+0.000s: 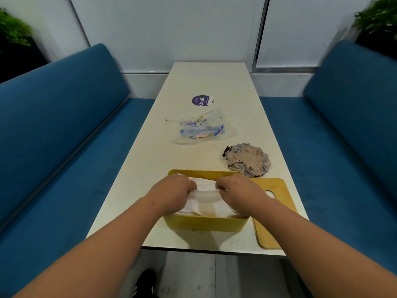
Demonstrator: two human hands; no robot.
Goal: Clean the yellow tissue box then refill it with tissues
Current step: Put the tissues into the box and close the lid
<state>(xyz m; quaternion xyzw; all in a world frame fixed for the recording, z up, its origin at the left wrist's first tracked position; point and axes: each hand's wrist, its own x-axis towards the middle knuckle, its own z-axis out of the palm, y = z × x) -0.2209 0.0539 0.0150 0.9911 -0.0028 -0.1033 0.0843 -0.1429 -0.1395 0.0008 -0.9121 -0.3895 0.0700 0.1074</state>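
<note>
While both pinch tissues (206, 195), left hand (175, 190) and right hand (237, 193) hover over yellow tissue box (204, 223).

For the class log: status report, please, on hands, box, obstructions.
Both hands, left hand and right hand, pinching tissues inside yellow tissue box. Lid off, beside it. Nothing obstructing.

— Where've we got our arms?
— Both forearms bare, reaching fwd and angling in twd each other.
— Hands?
— Left hand (175, 191) & right hand (236, 191) side by side, knuckles up, fingers curled, each pinching the tissues (206, 195) between them.
</note>
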